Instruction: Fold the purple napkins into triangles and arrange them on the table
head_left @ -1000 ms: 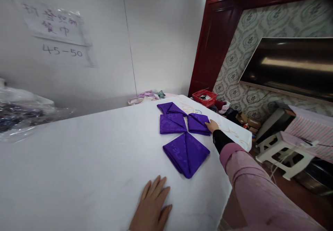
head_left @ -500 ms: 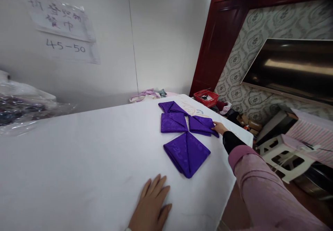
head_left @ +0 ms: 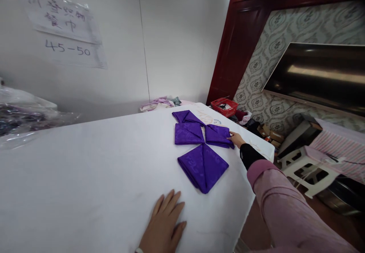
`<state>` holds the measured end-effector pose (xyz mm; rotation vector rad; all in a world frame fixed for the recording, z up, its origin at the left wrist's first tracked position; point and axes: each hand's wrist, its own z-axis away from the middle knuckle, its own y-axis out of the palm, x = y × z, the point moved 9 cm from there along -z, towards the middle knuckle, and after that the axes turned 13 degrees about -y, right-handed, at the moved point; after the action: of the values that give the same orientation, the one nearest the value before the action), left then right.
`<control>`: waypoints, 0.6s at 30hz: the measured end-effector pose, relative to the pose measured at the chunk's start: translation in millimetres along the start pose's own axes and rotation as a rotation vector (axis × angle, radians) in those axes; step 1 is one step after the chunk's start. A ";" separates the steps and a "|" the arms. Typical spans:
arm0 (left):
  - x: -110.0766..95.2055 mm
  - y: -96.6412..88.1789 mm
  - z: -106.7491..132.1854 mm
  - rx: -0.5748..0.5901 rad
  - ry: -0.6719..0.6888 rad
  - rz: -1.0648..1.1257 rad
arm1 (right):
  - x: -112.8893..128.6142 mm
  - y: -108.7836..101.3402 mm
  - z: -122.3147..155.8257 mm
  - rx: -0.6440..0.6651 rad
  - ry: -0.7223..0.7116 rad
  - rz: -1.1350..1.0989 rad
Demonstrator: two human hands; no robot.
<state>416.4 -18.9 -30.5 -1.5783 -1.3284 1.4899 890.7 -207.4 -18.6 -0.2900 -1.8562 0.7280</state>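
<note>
I count four folded purple cloths (head_left: 203, 168): one near, two in the middle, left and right of each other, and one far. I see two hands, one left hand (head_left: 164, 222) and one right hand (head_left: 237, 139), and one white table (head_left: 94, 177). Over on the left there are two paper sheets (head_left: 62, 19) and one plastic bag (head_left: 25, 101). Far right, I find one red basket (head_left: 228, 112), one television (head_left: 316, 84), one stool (head_left: 321, 160) and at least two cardboard boxes (head_left: 263, 130), too jumbled for an exact number.
</note>
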 end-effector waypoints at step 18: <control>-1.9 -2.3 -0.8 -0.001 -0.003 -0.028 | -0.1 -0.4 -7.1 -0.063 0.159 0.054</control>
<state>416.7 -19.7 -27.6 -1.5521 -1.3479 1.4756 897.3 -205.2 -16.7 -0.4277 -1.7280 0.6645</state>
